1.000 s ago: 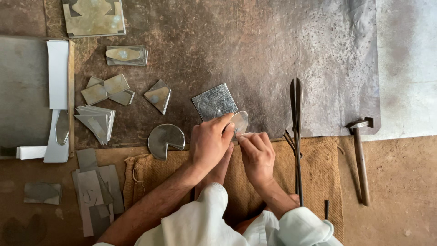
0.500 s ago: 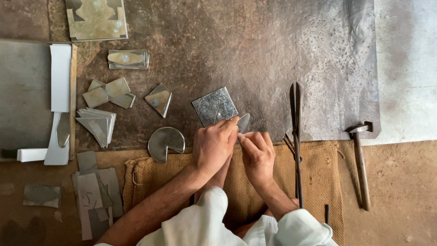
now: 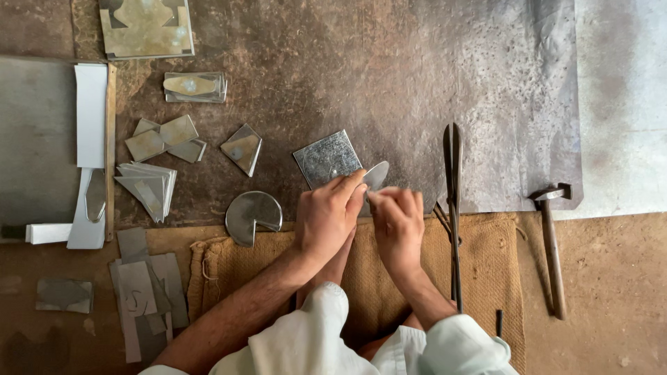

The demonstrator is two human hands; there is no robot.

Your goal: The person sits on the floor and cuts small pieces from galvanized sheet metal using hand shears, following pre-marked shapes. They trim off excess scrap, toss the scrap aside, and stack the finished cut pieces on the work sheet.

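Note:
Both hands meet over a small rounded piece of sheet metal (image 3: 376,175) at the middle of the view. My left hand (image 3: 328,215) pinches its left side with thumb and fingers. My right hand (image 3: 397,221) grips its lower edge from the right. The piece sticks up and away from my fingers, just over the corner of a square metal plate (image 3: 325,157) lying flat on the dark sheet. Most of the small piece is hidden by my fingers.
Long metal shears (image 3: 453,201) lie to the right of my hands, a hammer (image 3: 550,243) farther right. A notched metal disc (image 3: 253,215) sits left. Cut metal shapes (image 3: 147,182) and strips (image 3: 142,292) crowd the left side. Burlap (image 3: 361,278) covers my lap.
The small metal piece has turned a little between my fingers, and my hands have closed in tighter on it. Nothing else on the floor has moved.

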